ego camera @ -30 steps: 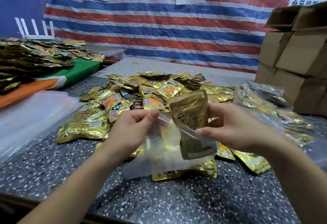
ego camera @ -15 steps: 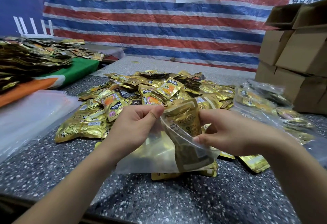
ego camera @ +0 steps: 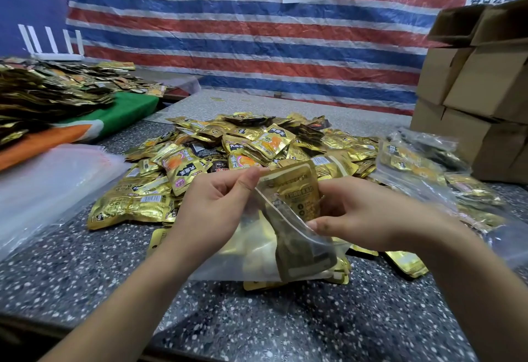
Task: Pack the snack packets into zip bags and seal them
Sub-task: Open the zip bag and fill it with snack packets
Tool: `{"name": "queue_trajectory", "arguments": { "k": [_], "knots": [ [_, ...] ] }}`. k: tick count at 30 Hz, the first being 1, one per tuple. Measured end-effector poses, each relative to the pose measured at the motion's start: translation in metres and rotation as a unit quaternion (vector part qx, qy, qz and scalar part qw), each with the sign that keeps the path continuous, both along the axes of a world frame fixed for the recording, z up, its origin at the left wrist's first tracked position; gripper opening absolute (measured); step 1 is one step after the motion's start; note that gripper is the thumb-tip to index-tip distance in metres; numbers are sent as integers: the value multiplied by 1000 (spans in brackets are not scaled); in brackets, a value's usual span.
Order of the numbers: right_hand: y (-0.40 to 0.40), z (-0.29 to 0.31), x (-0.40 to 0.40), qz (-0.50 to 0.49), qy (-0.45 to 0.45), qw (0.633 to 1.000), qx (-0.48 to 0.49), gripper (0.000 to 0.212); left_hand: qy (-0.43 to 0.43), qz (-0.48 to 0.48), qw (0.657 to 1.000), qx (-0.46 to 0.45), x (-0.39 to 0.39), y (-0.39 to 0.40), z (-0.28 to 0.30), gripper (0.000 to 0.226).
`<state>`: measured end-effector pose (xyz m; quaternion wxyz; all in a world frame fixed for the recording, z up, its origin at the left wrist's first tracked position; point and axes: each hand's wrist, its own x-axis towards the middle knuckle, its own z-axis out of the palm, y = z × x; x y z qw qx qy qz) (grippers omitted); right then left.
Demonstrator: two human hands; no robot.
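Where crinkled (gold) packet enters clear bag

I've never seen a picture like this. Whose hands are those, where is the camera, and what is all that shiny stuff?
The camera sits on a person's head, looking down at their own hands. The left hand pinches one edge of a clear zip bag, and the right hand holds the other edge. A gold snack packet is partly inside the bag. Behind lies a pile of packets on a speckled table. Cardboard boxes stand on the right.
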<state>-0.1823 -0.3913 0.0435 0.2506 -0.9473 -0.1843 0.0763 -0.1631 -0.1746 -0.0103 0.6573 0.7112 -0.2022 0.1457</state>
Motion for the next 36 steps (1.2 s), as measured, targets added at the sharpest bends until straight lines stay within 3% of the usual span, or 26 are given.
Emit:
{"name": "queue_trajectory", "arguments": {
  "k": [10,12,16,18,20,22,25,27,29,33,36],
  "knots": [
    [3,2,-4,-1,-52,994,-97,13,-40,-12,999,30,2,-6,3,23],
    [3,-1,-3,17,-41,998,-51,7,-34,-4,999,-2,0,-7,7,26],
    [8,-17,-7,44,29,985,165,14,12,7,999,-45,3,-6,10,36],
    [13,-25,-9,43,11,979,199,10,19,13,999,-44,4,-4,11,35],
    [13,-27,-9,43,-21,986,157,10,8,16,1000,-9,4,-2,10,33],
    [11,-19,-9,58,-47,996,48,16,-8,9,999,48,2,-1,10,33],
    [18,-4,-10,79,-55,990,-102,25,-45,-11,992,113,-1,-6,8,35],
    [28,3,-10,81,-59,984,-149,33,-63,0,990,129,-3,-13,10,31],
    [34,8,-8,69,-64,985,-146,38,-71,12,990,122,-4,-17,15,29],
    [21,21,-5,39,-85,993,-73,36,-43,5,999,15,-3,-13,30,35],
    [9,32,-11,9,-96,995,29,62,-23,-5,999,-34,-3,-15,39,37]
  ]
}}
